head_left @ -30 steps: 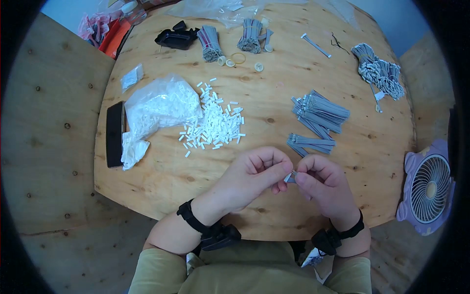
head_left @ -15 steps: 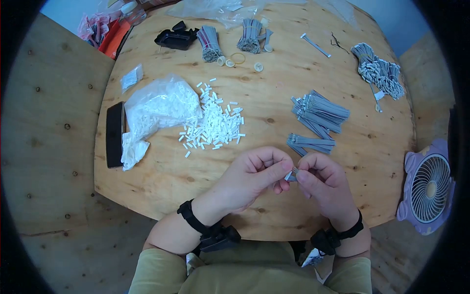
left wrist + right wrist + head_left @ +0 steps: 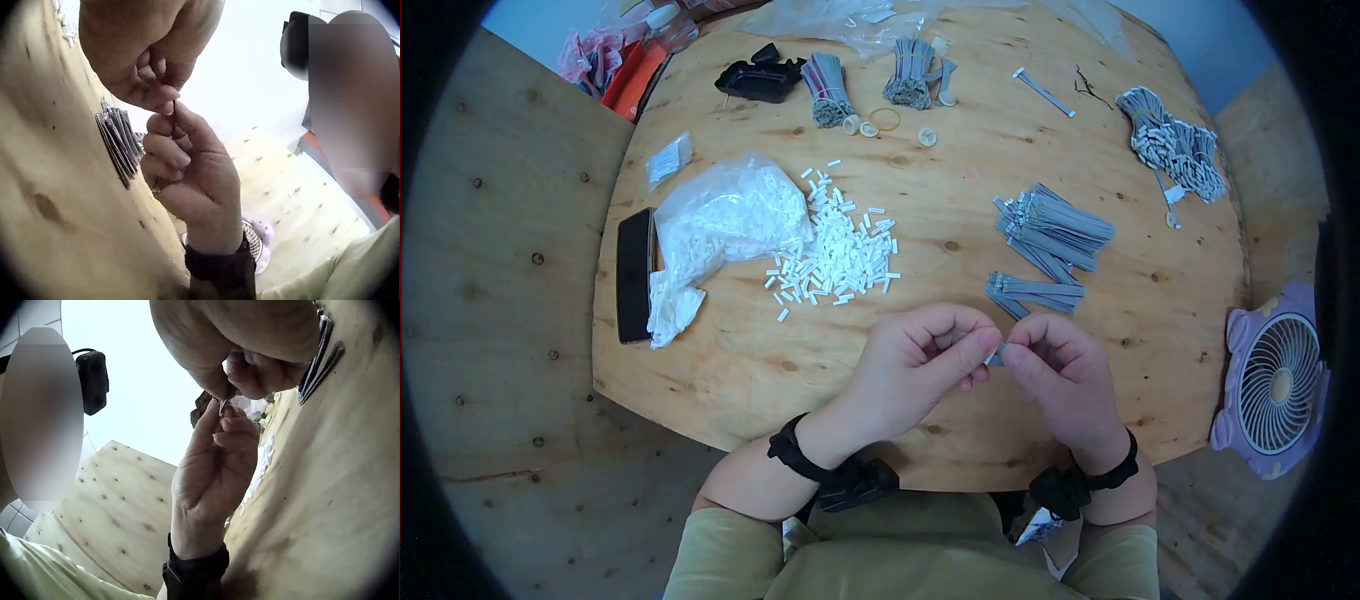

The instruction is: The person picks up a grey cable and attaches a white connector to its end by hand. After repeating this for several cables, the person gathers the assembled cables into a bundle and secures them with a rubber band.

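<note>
In the head view the left hand (image 3: pixel 925 365) pinches a small white connector (image 3: pixel 991 359) between thumb and forefinger, most of it hidden by the fingertips. Facing it, the right hand (image 3: pixel 1065 375) pinches the end of a short grey flat cable (image 3: pixel 999 358) at the connector. The fingertips of both hands nearly meet near the table's front edge. Just beyond the right hand lie a small stack of grey cables (image 3: pixel 1040 291) and a larger pile of them (image 3: pixel 1060 228). Loose white connectors (image 3: pixel 840 245) are heaped further left.
A clear bag of white pieces (image 3: pixel 735 210) lies beside a dark phone (image 3: pixel 635 275) on the left. Tied cable bundles (image 3: pixel 828 90), a black tray (image 3: pixel 760 79) and small round pieces stand at the back. More bundled cables (image 3: pixel 1170 145) lie back right; a purple fan (image 3: pixel 1275 385) stands right.
The left hand and wrist have shifted slightly to the right, and its fingertips cover more of the white connector. The right hand has turned slightly, keeping its pinch.
</note>
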`<state>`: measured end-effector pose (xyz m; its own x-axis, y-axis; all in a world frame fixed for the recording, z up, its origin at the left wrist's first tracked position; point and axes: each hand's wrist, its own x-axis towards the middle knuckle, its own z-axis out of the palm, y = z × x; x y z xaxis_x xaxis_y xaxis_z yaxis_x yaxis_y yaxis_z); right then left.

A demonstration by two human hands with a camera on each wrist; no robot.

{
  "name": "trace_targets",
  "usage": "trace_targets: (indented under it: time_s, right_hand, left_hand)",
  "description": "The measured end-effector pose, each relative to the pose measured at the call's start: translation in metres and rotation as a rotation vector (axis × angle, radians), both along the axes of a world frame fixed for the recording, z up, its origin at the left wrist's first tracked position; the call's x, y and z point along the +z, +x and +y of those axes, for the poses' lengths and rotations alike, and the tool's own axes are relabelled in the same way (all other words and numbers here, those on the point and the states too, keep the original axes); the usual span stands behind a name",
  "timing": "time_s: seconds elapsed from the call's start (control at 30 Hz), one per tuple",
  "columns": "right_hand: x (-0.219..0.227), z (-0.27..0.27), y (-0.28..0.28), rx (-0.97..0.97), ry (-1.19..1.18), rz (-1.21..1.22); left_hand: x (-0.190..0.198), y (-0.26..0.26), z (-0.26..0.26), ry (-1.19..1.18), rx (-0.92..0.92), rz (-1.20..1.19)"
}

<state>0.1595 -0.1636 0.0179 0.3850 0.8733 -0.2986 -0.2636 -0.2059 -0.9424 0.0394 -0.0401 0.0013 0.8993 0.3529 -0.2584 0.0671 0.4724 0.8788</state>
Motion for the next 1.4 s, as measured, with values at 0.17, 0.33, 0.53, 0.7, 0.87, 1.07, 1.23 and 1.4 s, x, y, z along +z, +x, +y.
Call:
trace_targets:
  time_s: [0.17,0.33,0.53,0.7,0.87,1.07,1.23,1.4]
  right_hand:
    - [-0.0003,0.0001,0.0026,-0.019,0.023,0.066]
    - [-0.0032,0.0,0.0074,0.052,0.139,0.082]
    - [-0.0009,0.0006,0.0085,0.089,0.133,0.093]
    - [-0.002,0.0,0.0084,0.113,0.115,0.064]
    - [-0.0019,-0.0004,0.008,0.107,0.096,0.054]
    - [0.0005,0.0,0.0067,0.081,0.081,0.017]
    - [0.0024,0.0006,0.0049,0.054,0.056,0.007]
    - [0.0003,-0.0003,0.0055,0.037,0.047,-0.019]
  left_hand:
    - [0.0009,0.0012,0.0047,-0.092,-0.032,-0.008]
    - [0.0011,0.001,0.0088,-0.293,-0.045,0.026]
    - [-0.003,0.0006,0.0092,-0.497,-0.094,0.0]
    - [-0.006,0.0005,0.0086,-0.516,-0.105,-0.038]
    - [-0.0054,0.0001,0.0086,-0.489,-0.106,-0.03]
    - [-0.0056,0.0004,0.0078,-0.459,-0.101,-0.036]
    - [-0.0021,0.0007,0.007,-0.401,-0.081,-0.026]
    - [0.0,0.0014,0.0042,-0.226,-0.055,-0.019]
